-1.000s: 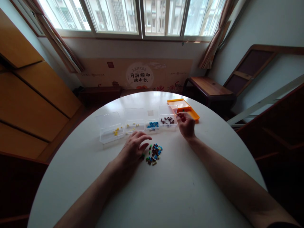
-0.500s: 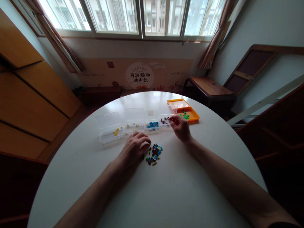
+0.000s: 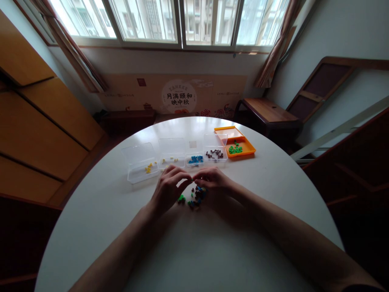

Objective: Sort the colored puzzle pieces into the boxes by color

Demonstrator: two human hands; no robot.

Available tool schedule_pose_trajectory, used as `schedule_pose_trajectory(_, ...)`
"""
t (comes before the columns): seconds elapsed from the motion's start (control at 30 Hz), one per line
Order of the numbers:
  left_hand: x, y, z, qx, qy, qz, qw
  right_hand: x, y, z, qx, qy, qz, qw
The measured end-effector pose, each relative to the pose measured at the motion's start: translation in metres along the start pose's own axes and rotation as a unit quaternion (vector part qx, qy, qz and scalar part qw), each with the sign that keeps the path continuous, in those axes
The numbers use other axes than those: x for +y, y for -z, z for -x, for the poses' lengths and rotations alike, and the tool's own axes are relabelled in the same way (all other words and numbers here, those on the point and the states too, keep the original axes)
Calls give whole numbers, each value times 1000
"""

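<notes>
My left hand (image 3: pixel 170 184) and my right hand (image 3: pixel 212 178) meet fingertip to fingertip above a loose pile of small building bricks (image 3: pixel 199 195). Between the pinched fingertips of both hands a tiny green building brick (image 3: pixel 192 179) just shows. Blue, dark brown and green pieces make up the pile, partly shaded by the hands. A few green bricks (image 3: pixel 181 199) lie apart from it, under my left hand. Beyond the hands stand clear boxes with opened lids: one with yellow bricks (image 3: pixel 148 168), one with pale yellow bricks (image 3: pixel 172 159), one with blue bricks (image 3: pixel 195 159), one with brown bricks (image 3: pixel 214 154).
At the right end of the row, an orange box (image 3: pixel 248 149) with its lid laid back holds green bricks (image 3: pixel 235 149). Everything stands on a round white table (image 3: pixel 194 251). Past its far edge are a wooden stool (image 3: pixel 270 110) and a printed panel (image 3: pixel 127 91) under the window.
My right hand has come back from the brown-brick box to meet my left hand over the pile. My left hand has lifted slightly, uncovering green bricks beneath it.
</notes>
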State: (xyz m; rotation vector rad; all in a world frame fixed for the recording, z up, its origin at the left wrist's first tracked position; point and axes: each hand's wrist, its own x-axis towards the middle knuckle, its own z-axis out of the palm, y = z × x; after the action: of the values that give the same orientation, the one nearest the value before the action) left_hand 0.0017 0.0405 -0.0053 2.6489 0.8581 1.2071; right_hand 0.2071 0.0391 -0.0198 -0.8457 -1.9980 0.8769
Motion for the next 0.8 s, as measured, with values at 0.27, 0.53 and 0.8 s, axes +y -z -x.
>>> schedule_pose_trajectory(0.27,2,1,-2,-6,-15,-8,1000,4,-3,-1,22,19,13,999)
schedule_pose_trajectory(0.53,1,1,0,-5,0,-22,1000,0,1,0,58,30,51,997)
schedule_pose_trajectory(0.8,1,1,2,-32,6,-3,999,21,40,1,402,-50,129,905)
